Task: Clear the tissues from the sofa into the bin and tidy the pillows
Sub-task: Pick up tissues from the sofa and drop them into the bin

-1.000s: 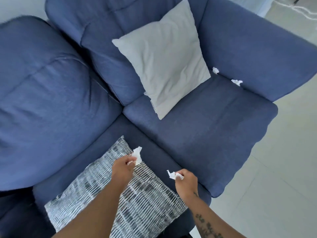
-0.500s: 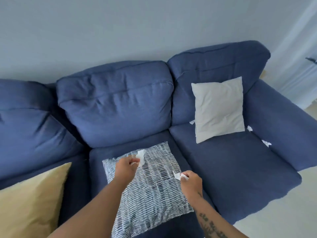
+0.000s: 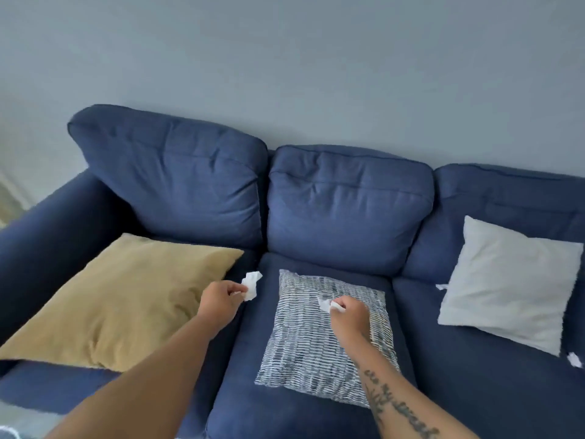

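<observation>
My left hand (image 3: 219, 300) pinches a crumpled white tissue (image 3: 251, 284) above the gap between the left and middle seats of the blue sofa (image 3: 345, 204). My right hand (image 3: 349, 316) holds a second small tissue (image 3: 326, 304) over the blue-and-white striped pillow (image 3: 304, 350), which lies flat on the middle seat. A mustard pillow (image 3: 123, 299) lies on the left seat. A light grey pillow (image 3: 506, 280) leans on the right seat. One more tissue (image 3: 574, 359) lies on the right seat near the frame edge, and a white scrap (image 3: 441, 286) peeks out at the grey pillow's left edge.
A plain grey wall (image 3: 285, 74) rises behind the sofa. The sofa's left armrest (image 3: 53, 229) is at the left. A strip of floor (image 3: 19, 426) shows at the bottom left. No bin is in view.
The view has swung left, bringing the mustard pillow and left armrest fully into view. My left hand moved left off the striped pillow with its tissue. My right hand still holds its tissue.
</observation>
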